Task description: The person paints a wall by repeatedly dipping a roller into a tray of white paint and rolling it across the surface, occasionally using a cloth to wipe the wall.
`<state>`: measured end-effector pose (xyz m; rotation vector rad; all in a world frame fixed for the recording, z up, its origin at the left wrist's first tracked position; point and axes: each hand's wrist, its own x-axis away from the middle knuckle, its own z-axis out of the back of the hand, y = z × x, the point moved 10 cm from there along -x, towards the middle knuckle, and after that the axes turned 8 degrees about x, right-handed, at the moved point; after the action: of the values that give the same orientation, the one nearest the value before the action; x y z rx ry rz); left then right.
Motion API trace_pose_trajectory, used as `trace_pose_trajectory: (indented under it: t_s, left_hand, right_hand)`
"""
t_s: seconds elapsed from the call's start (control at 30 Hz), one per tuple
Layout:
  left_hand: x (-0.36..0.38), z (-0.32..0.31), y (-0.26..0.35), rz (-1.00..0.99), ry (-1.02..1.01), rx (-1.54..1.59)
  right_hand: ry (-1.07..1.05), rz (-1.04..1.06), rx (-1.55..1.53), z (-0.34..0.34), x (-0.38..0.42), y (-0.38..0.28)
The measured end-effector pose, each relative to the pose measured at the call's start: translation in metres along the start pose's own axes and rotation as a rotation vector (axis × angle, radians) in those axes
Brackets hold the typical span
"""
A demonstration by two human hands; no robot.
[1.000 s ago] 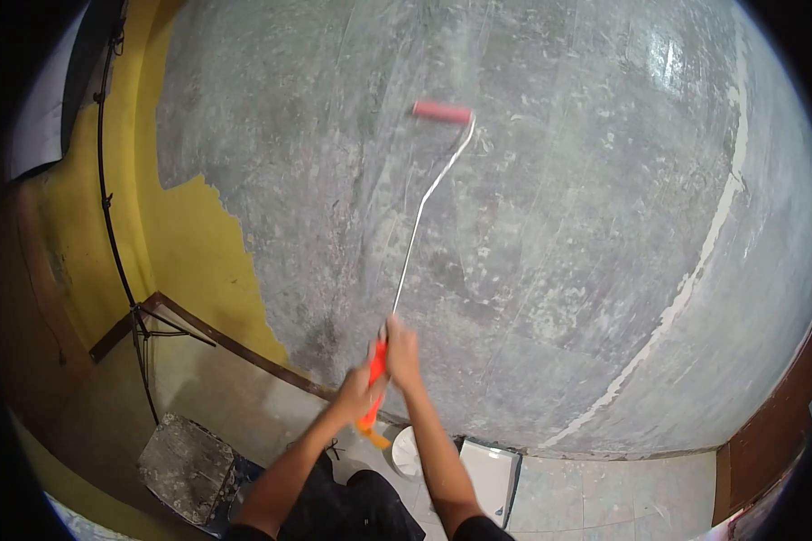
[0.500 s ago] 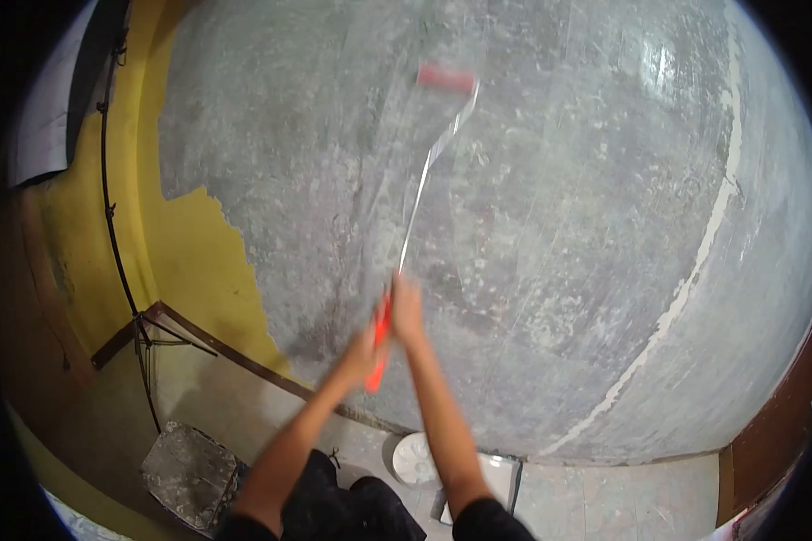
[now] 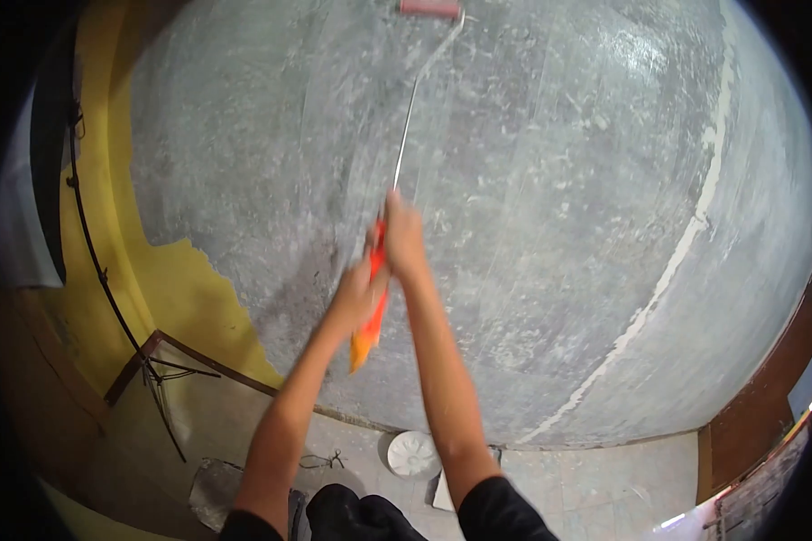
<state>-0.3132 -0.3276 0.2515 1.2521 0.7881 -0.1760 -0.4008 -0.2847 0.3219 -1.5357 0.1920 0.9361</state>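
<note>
A paint roller (image 3: pixel 431 9) with a pinkish-red sleeve lies against the grey wall (image 3: pixel 532 180) at the top of the view. Its thin metal rod slants down to an orange-red handle. Near the upper end of that handle my right hand (image 3: pixel 404 236) is closed around it. Lower down, my left hand (image 3: pixel 359 293) also wraps the handle, whose yellow-orange butt pokes out below. Both forearms reach upward in front of the wall. Some fingers are blurred.
At left, yellow paint (image 3: pixel 185 279) borders the grey area, and a black stand (image 3: pixel 149 361) rises there. A white round container (image 3: pixel 412 453) and a dirty grey container (image 3: pixel 215 491) sit on the floor. A jagged white strip (image 3: pixel 645 316) runs down the wall's right side.
Both hands have moved up with the paint roller, and its sleeve now sits at the top edge of the view. The camera view has shifted a little.
</note>
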Motion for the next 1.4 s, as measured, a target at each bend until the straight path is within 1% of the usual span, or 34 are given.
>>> trace_pose_trajectory:
  t_s: [0.03, 0.07, 0.1, 0.17, 0.2, 0.23, 0.27, 0.3, 0.33, 0.37, 0.4, 0.47, 0.5, 0.53, 0.57, 0.6, 0.63, 0.67, 0.73, 0.77, 0.83, 0.87, 0.9, 0.93, 0.97, 1.0, 1.1, 1.13, 1.17, 1.2, 1.23, 1.27, 1.33, 1.4]
  left_hand:
    - [-0.049, 0.003, 0.036, -0.002, -0.023, 0.037]
    - [-0.084, 0.004, 0.067, -0.009, -0.041, 0.072]
    - [-0.099, 0.005, 0.09, 0.003, -0.031, 0.08]
    - [-0.116, 0.005, 0.127, 0.048, -0.015, 0.1]
    - [-0.106, 0.005, 0.114, -0.061, 0.047, 0.044]
    - [-0.074, -0.006, 0.093, 0.158, -0.005, 0.119]
    - [-0.033, -0.014, 0.068, 0.234, -0.057, 0.013]
    - [0.015, -0.022, 0.057, 0.167, -0.049, -0.05]
    - [0.064, -0.029, 0.046, 0.102, -0.037, -0.116]
    - [0.113, -0.037, 0.036, 0.037, -0.021, -0.182]
    - [0.138, -0.05, 0.035, 0.558, -0.173, 0.07]
    - [0.115, -0.038, 0.071, 0.447, -0.111, 0.035]
    - [0.079, -0.033, 0.084, 0.358, -0.161, 0.034]
    - [0.039, -0.022, 0.093, 0.411, -0.141, 0.015]
    - [-0.02, -0.004, 0.141, 0.303, -0.041, -0.009]
    - [-0.073, 0.01, 0.179, 0.258, -0.013, -0.044]
    - [-0.121, 0.022, 0.211, 0.205, 0.01, 0.005]
    - [-0.159, 0.031, 0.24, 0.123, 0.001, 0.064]
    - [-0.197, 0.043, 0.284, 0.148, -0.042, 0.048]
    - [-0.189, 0.044, 0.275, 0.136, -0.059, 0.039]
    - [-0.155, 0.041, 0.235, 0.11, -0.074, 0.032]
    - [-0.114, 0.037, 0.211, 0.134, -0.064, -0.018]
    - [-0.066, 0.031, 0.177, 0.101, -0.079, -0.06]
    - [-0.014, 0.029, 0.146, 0.125, -0.045, -0.064]
    - [0.037, 0.027, 0.115, 0.149, -0.01, -0.067]
    - [0.089, 0.026, 0.085, 0.172, 0.024, -0.069]
    - [0.09, 0.042, 0.047, 0.272, -0.13, -0.067]
    - [0.04, 0.061, 0.081, 0.229, 0.006, -0.164]
    - [-0.015, 0.077, 0.127, 0.094, 0.091, -0.159]
    - [-0.068, 0.088, 0.151, 0.147, 0.04, -0.11]
    - [-0.121, 0.102, 0.197, -0.033, 0.089, -0.071]
    - [-0.158, 0.106, 0.214, 0.203, 0.024, 0.081]
    - [-0.195, 0.11, 0.237, 0.206, -0.006, 0.173]
    - [-0.164, 0.106, 0.221, 0.055, -0.003, 0.047]
  right_hand:
    - [0.003, 0.019, -0.069, 0.006, -0.043, -0.043]
    - [-0.057, -0.115, -0.271, 0.002, -0.077, -0.072]
    - [-0.106, -0.223, -0.412, 0.0, -0.1, -0.098]
    - [-0.058, -0.106, -0.13, 0.014, -0.111, -0.118]
    - [-0.038, -0.052, 0.013, 0.021, -0.102, -0.12]
    - [-0.036, -0.095, 0.108, 0.027, -0.074, -0.109]
    - [0.02, -0.065, 0.261, 0.033, -0.038, -0.069]
    - [0.082, -0.092, 0.343, 0.039, 0.017, -0.047]
    - [-0.026, -0.19, 0.261, 0.036, 0.067, -0.04]
    - [-0.015, -0.369, 0.182, 0.037, 0.113, -0.026]
    - [-0.018, -0.581, 0.007, 0.032, 0.141, -0.031]
    - [-0.034, -0.381, 0.153, 0.036, 0.099, -0.065]
    - [-0.047, -0.296, 0.227, 0.034, 0.075, -0.079]
    - [0.087, -0.045, 0.389, 0.037, 0.027, -0.116]
    - [0.062, -0.043, 0.298, 0.036, -0.03, -0.156]
    - [0.172, 0.246, 0.41, 0.036, -0.084, -0.186]
    - [0.021, -0.074, 0.098, 0.03, -0.132, -0.205]
    - [0.04, -0.039, 0.069, 0.029, -0.171, -0.239]
    - [-0.053, -0.254, -0.279, 0.01, -0.202, -0.268]
    - [-0.032, -0.219, -0.217, 0.01, -0.195, -0.264]
    - [-0.012, -0.149, -0.083, 0.01, -0.158, -0.229]
    - [-0.037, -0.185, 0.092, 0.007, -0.119, -0.169]
    - [0.091, -0.083, 0.244, 0.009, -0.063, -0.158]
    - [0.076, -0.136, 0.293, 0.003, -0.006, -0.117]
    - [0.016, -0.25, 0.214, -0.007, 0.046, -0.092]
    - [-0.003, -0.476, 0.101, -0.019, 0.093, -0.055]
    - [-0.05, -0.343, 0.245, -0.042, 0.069, -0.068]
    - [-0.031, -0.295, 0.192, -0.046, 0.021, -0.097]
    - [0.036, -0.168, 0.177, -0.045, -0.034, -0.142]
    - [0.079, -0.122, 0.174, -0.043, -0.087, -0.182]
    - [0.049, -0.091, 0.164, -0.046, -0.139, -0.207]
    - [0.052, -0.077, -0.016, -0.048, -0.181, -0.23]
    - [-0.02, -0.332, -0.413, -0.06, -0.201, -0.254]
    - [0.014, -0.221, -0.166, -0.054, -0.171, -0.219]
